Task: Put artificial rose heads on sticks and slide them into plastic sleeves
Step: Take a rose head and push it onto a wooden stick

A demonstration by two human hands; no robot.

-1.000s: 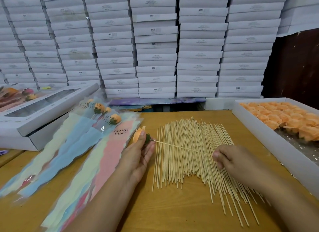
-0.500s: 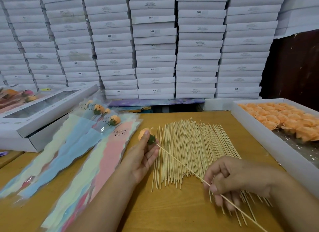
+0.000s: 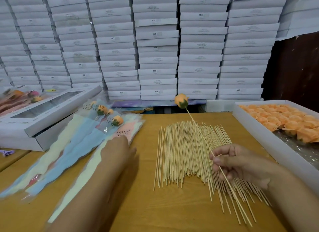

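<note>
Across the back, from nine to three o'clock, the stacked white boxes (image 3: pixel 155 41) wall off everything behind them. Below, the table (image 3: pixel 164 212) carries a tray of orange rose heads (image 3: pixel 283 121) at three o'clock, cut off by the frame edge, and at centre a spread of bare sticks (image 3: pixel 186 154). At nine o'clock lie the plastic sleeves (image 3: pixel 82 145) — some already filled.

The step in hand looks like the change from mounting to sleeving. The right hand (image 3: pixel 241 164), at four o'clock, pinches one stick (image 3: pixel 198 128) near its lower part, with a rose head (image 3: pixel 181 100) seated on the tip, lifted toward twelve. The left hand (image 3: pixel 119 148) reaches to ten o'clock, resting on the pink sleeve (image 3: pixel 120 135) with nothing clearly gripped; its fingers are blurred, so I cannot tell whether they are flat or curling.

Next, I judge, the sleeve mouth must be opened and the stick fed in — which end goes first I cannot say.
</note>
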